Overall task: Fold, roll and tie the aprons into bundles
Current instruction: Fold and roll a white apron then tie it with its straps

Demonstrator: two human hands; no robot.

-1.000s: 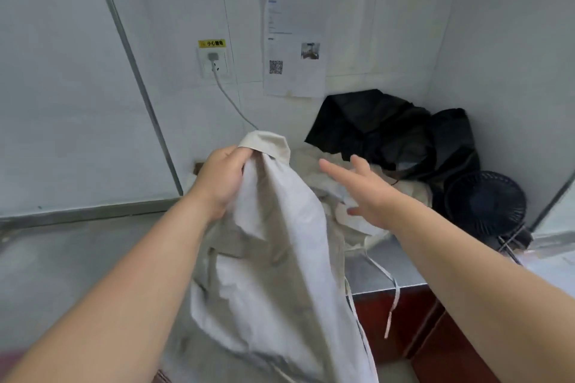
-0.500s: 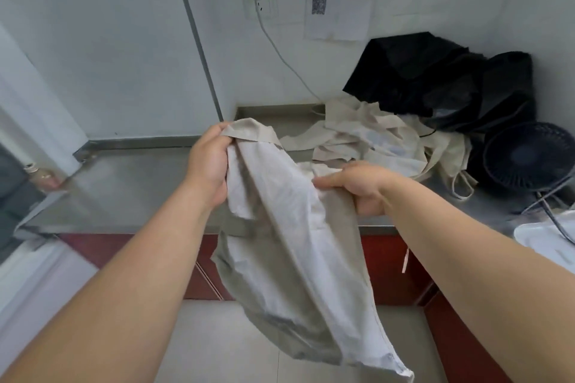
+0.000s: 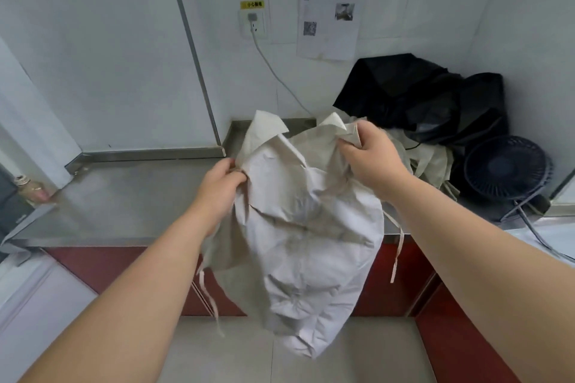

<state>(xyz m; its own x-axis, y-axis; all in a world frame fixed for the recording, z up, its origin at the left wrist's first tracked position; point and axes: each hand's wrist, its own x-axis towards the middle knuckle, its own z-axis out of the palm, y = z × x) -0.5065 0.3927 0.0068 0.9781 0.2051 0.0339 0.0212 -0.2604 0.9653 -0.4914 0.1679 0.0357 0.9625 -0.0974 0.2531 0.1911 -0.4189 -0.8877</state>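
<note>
Beige apron (image 3: 305,227): upper edge pinched in clamped fingers (image 3: 237,176) of left hand (image 3: 217,191) and right hand (image 3: 373,162), hung before desk (image 3: 130,196), presumably for squaring

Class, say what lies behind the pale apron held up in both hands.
Behind the pale apron, a heap of pale aprons peeks out on the steel counter, in front of black cloth. The rest of the heap is covered.

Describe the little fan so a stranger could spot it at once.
Follow the steel counter to its right-hand corner. Beside the heap of black cloth and the pale aprons stands the fan: the only round, dark, grilled thing there.
</note>
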